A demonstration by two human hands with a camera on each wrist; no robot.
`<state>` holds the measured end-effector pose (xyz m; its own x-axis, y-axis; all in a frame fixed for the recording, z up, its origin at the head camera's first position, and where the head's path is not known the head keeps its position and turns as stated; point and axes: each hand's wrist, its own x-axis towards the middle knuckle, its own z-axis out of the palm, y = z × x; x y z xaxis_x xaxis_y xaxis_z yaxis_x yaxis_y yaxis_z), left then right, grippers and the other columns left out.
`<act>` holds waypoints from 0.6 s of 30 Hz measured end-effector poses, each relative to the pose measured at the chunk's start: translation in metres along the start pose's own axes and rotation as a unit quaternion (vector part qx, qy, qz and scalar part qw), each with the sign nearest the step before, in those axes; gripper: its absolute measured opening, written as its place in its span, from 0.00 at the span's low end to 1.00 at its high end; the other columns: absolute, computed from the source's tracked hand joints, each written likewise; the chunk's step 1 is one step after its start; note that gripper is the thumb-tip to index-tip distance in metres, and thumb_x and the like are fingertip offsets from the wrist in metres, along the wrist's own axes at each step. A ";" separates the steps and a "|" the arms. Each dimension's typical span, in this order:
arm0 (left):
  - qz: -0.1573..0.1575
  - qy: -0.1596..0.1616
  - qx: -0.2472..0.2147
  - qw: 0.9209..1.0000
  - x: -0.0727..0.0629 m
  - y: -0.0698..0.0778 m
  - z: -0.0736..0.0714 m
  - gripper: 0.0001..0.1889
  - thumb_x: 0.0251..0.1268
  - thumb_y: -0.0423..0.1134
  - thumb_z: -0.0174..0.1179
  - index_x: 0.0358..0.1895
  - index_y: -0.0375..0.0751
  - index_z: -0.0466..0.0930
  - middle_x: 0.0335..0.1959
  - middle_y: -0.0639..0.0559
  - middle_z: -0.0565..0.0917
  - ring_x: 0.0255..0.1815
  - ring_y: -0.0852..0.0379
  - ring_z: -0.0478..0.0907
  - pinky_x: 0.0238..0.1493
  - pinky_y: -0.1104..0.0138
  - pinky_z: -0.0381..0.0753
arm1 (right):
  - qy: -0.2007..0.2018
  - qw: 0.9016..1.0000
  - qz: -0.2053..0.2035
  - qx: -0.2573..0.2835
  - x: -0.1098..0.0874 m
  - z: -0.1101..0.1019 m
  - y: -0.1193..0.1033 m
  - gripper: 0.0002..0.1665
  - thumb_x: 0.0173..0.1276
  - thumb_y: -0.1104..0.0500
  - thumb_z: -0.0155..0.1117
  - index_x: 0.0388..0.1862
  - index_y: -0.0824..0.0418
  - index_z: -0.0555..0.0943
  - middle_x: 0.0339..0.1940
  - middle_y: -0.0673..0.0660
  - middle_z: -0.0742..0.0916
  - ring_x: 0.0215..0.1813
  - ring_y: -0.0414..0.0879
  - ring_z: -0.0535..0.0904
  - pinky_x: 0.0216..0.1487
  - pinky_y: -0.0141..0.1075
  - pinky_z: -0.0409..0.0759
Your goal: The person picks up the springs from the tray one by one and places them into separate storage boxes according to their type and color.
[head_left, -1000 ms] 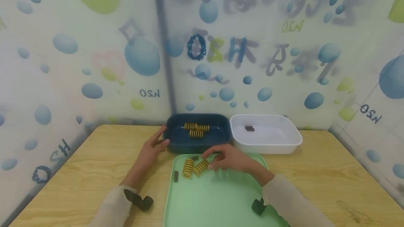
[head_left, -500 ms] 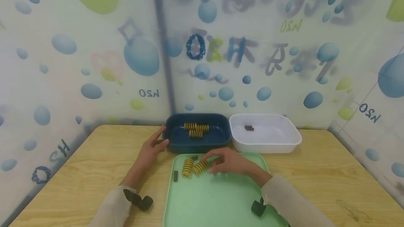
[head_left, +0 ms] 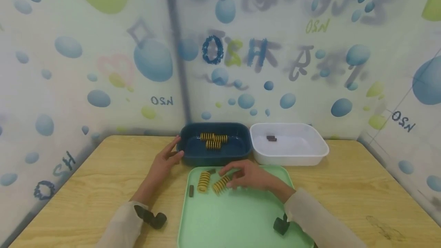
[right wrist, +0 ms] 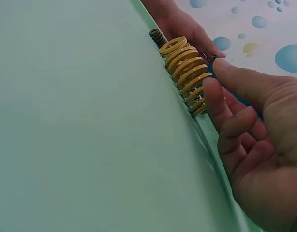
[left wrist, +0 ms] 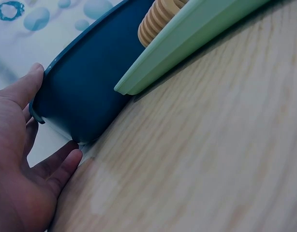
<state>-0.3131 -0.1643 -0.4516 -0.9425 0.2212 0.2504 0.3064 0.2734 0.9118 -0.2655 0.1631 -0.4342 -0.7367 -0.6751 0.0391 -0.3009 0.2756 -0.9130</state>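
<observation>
My left hand [head_left: 163,167] touches the left end of the dark blue box [head_left: 193,160]. The left wrist view shows the thumb at its rim and loose fingers low beside its wall. On the green tray [head_left: 234,217], my right hand [head_left: 249,175] hovers at the right end of a slanted yellow coil spring [head_left: 220,185], its bent fingertips close to or touching the coils. A gap shows between thumb and finger in the right wrist view. Another yellow coil spring [head_left: 203,181] lies just left of it. Small dark springs [head_left: 191,191] lie near the tray's left side and far edge.
Several yellow springs [head_left: 213,144] lie inside the blue box. The white box [head_left: 293,160] stands against its right side with small dark springs [head_left: 271,138] in it. Behind both boxes rises a patterned wall [head_left: 220,102]. Wooden table [head_left: 361,190] surrounds the tray.
The slanted yellow spring has shifted slightly nearer and to the right, widening its gap to the other spring. My right hand moved a little nearer at first; the left hand stays at the box.
</observation>
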 end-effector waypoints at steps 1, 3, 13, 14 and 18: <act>-0.002 -0.002 0.000 1.000 0.001 0.000 0.000 0.32 0.69 0.48 0.57 0.74 0.51 0.59 0.75 0.56 0.55 0.62 0.44 0.71 0.47 0.68 0.77 | -0.001 1.000 0.003 -0.002 0.000 0.000 0.000 0.21 0.61 0.56 0.71 0.54 0.51 0.82 0.41 0.54 0.86 0.28 0.45 0.78 0.25 0.32 0.73; -0.003 -0.004 -0.001 1.000 0.001 -0.001 0.000 0.32 0.70 0.47 0.57 0.74 0.50 0.58 0.75 0.55 0.55 0.62 0.44 0.70 0.47 0.68 0.76 | -0.005 1.000 0.012 -0.007 0.000 0.000 0.001 0.21 0.60 0.57 0.71 0.53 0.50 0.82 0.43 0.52 0.86 0.29 0.43 0.78 0.27 0.32 0.74; -0.007 -0.008 0.002 1.000 0.001 0.000 0.000 0.32 0.70 0.47 0.56 0.74 0.49 0.58 0.76 0.55 0.54 0.62 0.43 0.70 0.48 0.67 0.76 | -0.017 0.999 0.041 -0.009 0.000 0.000 0.002 0.21 0.57 0.58 0.74 0.51 0.52 0.83 0.33 0.54 0.87 0.27 0.40 0.79 0.30 0.33 0.76; -0.008 -0.007 0.004 1.000 0.001 0.000 0.000 0.32 0.70 0.48 0.56 0.74 0.50 0.58 0.75 0.56 0.55 0.62 0.43 0.70 0.49 0.66 0.76 | -0.018 0.999 0.040 -0.004 -0.001 0.001 0.002 0.21 0.57 0.59 0.74 0.51 0.53 0.83 0.34 0.55 0.87 0.28 0.42 0.81 0.31 0.34 0.77; -0.004 -0.003 0.009 1.000 0.000 0.001 0.001 0.32 0.69 0.50 0.57 0.74 0.52 0.59 0.75 0.57 0.56 0.61 0.44 0.71 0.49 0.65 0.77 | -0.017 0.999 0.046 0.010 -0.001 0.001 0.001 0.21 0.56 0.60 0.75 0.50 0.55 0.84 0.33 0.57 0.87 0.31 0.48 0.84 0.33 0.37 0.80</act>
<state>-0.3124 -0.1635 -0.4507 -0.9442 0.2240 0.2415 0.3014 0.2915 0.9079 -0.2644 0.1634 -0.4362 -0.7398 -0.6702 -0.0594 -0.2205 0.3249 -0.9197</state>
